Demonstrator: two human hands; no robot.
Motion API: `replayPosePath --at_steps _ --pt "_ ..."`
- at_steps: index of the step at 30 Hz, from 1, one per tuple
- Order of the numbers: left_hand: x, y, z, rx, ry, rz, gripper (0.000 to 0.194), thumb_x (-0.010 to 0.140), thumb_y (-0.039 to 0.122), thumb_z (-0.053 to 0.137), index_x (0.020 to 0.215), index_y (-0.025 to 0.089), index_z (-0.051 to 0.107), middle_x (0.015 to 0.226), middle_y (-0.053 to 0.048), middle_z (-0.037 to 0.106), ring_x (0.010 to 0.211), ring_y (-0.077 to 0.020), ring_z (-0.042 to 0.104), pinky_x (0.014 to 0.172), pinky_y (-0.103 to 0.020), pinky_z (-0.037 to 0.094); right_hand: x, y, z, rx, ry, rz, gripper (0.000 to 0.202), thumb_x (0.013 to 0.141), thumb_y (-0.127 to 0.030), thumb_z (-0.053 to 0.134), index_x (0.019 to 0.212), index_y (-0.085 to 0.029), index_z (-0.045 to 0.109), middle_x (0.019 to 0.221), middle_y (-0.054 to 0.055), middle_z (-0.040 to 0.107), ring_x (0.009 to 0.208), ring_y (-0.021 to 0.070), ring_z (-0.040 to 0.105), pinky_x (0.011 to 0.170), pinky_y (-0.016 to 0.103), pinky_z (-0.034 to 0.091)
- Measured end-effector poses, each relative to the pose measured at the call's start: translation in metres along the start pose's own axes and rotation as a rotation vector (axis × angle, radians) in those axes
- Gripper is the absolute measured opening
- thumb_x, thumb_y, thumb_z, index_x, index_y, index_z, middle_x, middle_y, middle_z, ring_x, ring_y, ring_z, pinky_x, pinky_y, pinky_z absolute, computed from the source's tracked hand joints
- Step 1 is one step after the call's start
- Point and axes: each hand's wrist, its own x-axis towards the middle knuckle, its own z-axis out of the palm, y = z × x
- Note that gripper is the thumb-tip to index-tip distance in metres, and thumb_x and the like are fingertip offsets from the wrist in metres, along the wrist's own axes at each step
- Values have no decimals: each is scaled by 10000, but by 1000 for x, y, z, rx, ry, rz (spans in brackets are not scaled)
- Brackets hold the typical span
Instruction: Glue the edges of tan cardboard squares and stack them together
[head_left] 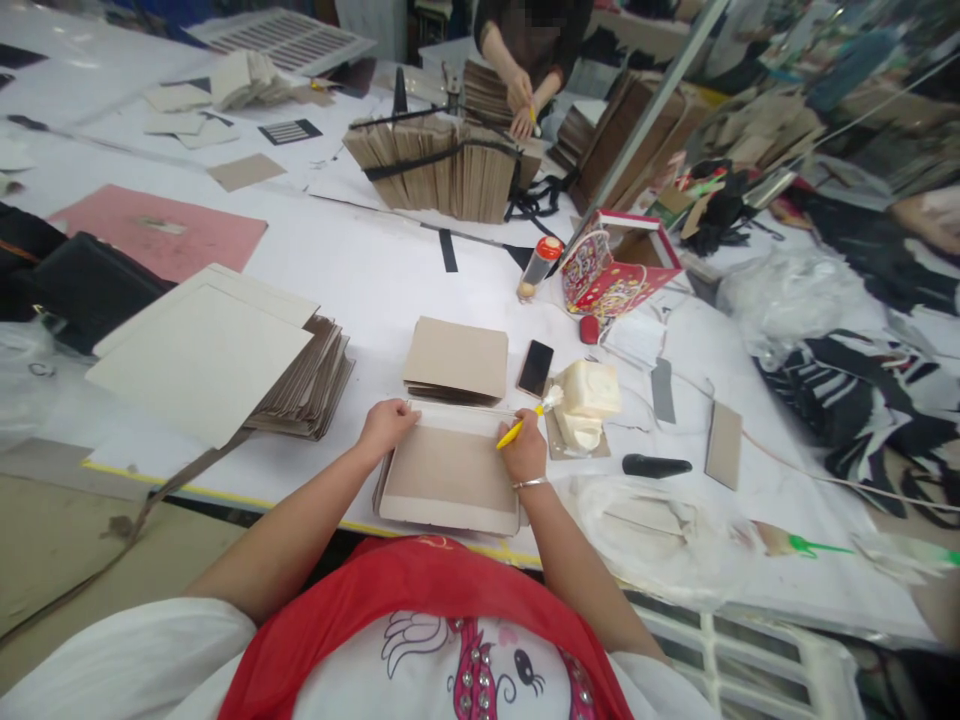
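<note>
A stack of brown boards (454,470) lies at the table's near edge, its top piece bearing pale strips along the far and near sides. My left hand (388,425) pinches the far left corner of that stack. In my right hand (525,447), over the far right corner, is a yellow brush (517,428) whose white-coated bristles point right. Beside it a glue container (589,400), thick with cream-coloured glue, rests on a brown board. Just beyond the near stack sits a smaller pile of brown boards (456,358).
Left are a fanned board stack (304,385) and large pale sheets (202,350). A phone (535,368), a red-lidded jar (541,265) and a red patterned box (619,265) stand beyond. Across the table, a person (525,80) works behind strapped boards (442,165).
</note>
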Motion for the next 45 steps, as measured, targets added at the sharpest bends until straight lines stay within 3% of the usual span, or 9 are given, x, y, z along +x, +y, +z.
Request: replayPosePath --at_steps 6,10,13,17,22,26,32,37,45 --pt "-20 1 -31 265 223 157 197 725 365 516 799 184 537 732 -27 571 688 -169 532 612 -264 379 0 9 -26 -129 106 53 383 731 -309 514 1067 -154 416 885 66 571 768 192 559 639 285 412" --pt "-49 -20 -89 323 578 403 294 785 350 480 1001 152 505 957 -106 572 935 -209 525 834 -331 382 -7 20 -55 -74 185 69 378 745 -345 509 1050 -142 416 833 71 571 714 190 556 619 299 415" --pt "-66 -47 -136 448 717 404 603 716 477 560 1188 130 416 1242 -186 442 1189 -302 362 967 -438 270 -12 16 -66 3 235 1 355 755 -365 507 1019 -146 417 801 63 574 695 187 563 606 297 423" --pt "-75 -91 -173 662 577 197 771 659 511 606 1279 132 350 1335 -209 350 1232 -361 292 963 -501 252 -20 -15 -64 156 200 -146 274 772 -342 502 967 -165 429 831 59 570 711 164 585 642 288 456" --pt "-86 -109 -187 735 473 286 337 771 255 493 1097 182 542 1055 -120 593 972 -246 528 841 -366 412 -34 -66 -56 344 -2 -262 225 790 -334 487 956 -186 450 792 35 593 696 152 604 664 289 482" --pt "-115 -68 -164 647 518 635 297 817 210 423 1066 237 582 979 -80 633 885 -199 561 821 -352 424 -51 -108 -55 505 -192 -260 218 797 -329 498 959 -206 419 849 35 622 737 151 622 670 279 483" --pt "-157 8 -64 518 323 1062 379 828 178 415 1188 253 508 1035 -78 628 868 -188 560 750 -351 438 -65 -132 -51 493 -216 -193 245 759 -320 515 939 -218 383 772 6 576 661 157 586 610 271 448" --pt "-161 26 -6 541 141 1139 370 831 191 422 1190 225 505 1168 -102 560 1061 -231 483 833 -386 399 -65 -72 -57 336 -187 -159 187 766 -289 463 924 -210 400 685 -27 490 586 138 513 571 249 389" --pt "-147 10 16 688 -195 966 467 739 330 606 1173 214 478 1202 -97 507 1094 -240 435 906 -381 316 -54 14 -65 20 -387 -160 210 791 -320 502 948 -199 432 616 -31 508 535 134 506 520 221 334"
